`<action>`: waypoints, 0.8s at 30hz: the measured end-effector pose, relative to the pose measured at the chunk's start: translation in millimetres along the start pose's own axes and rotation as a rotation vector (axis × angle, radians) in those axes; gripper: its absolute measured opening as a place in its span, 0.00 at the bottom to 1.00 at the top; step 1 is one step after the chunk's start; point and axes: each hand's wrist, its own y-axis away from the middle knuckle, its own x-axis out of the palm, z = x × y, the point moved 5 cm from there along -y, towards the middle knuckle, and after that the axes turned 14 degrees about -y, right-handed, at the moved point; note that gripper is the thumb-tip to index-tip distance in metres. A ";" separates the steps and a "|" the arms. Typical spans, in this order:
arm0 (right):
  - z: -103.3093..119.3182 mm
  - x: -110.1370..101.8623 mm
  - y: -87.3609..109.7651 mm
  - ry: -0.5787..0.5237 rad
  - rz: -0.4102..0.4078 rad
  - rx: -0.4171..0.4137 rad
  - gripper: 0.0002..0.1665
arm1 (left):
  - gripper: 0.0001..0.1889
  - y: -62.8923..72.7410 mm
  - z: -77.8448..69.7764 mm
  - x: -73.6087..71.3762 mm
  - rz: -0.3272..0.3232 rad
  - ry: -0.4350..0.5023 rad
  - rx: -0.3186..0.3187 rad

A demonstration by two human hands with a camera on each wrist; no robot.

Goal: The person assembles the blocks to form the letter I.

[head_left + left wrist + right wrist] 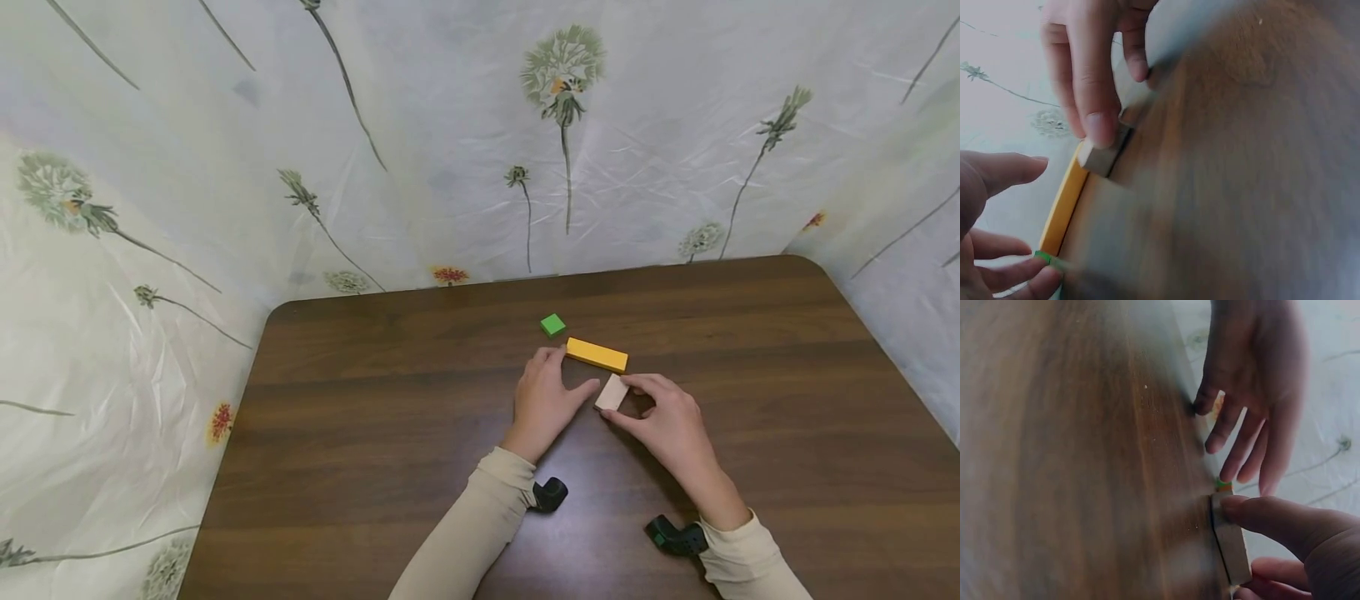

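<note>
- The right hand pinched a pale block, with the thumb at its near end and a fingertip at its far end.
- The left hand held nothing; its thumb stood well away from its fingers, leaving a wide gap. The thumb pointed at the pale block, just short of it, and the foremost fingertip was at the left end of a yellow block; whether it touched could not be told.
- The pale block was a short, straight-edged bar, creamy and plain like bare wood, with flat faces and a shadowed lower edge. It lay aslant between the two hands, its far end close by the right end of the yellow block; contact there could not be made out.
- The yellow block was longer and slimmer, an even warm yellow on top and a deeper orange along its near side. It lay on the table, sloping a little toward the right hand.
- A small green block, bright and square-topped, sat beyond the left hand, just off the yellow block's left end, one corner toward the person.
- Beneath everything was a dark brown wood-grain table.
- Behind it hung a pale sheet printed with dandelions.
</note>
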 end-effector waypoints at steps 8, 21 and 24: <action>-0.1 -0.8 2.1 -0.018 0.009 -0.003 0.32 | 0.42 -9.3 -21.0 6.9 -0.073 -0.132 -0.043; 1.0 -2.9 4.9 -0.043 -0.009 -0.010 0.32 | 0.46 -28.3 -45.6 15.5 -0.114 -0.292 -0.067; 1.6 -3.6 5.0 -0.052 -0.012 -0.015 0.32 | 0.47 -31.4 -44.7 15.9 -0.097 -0.294 -0.076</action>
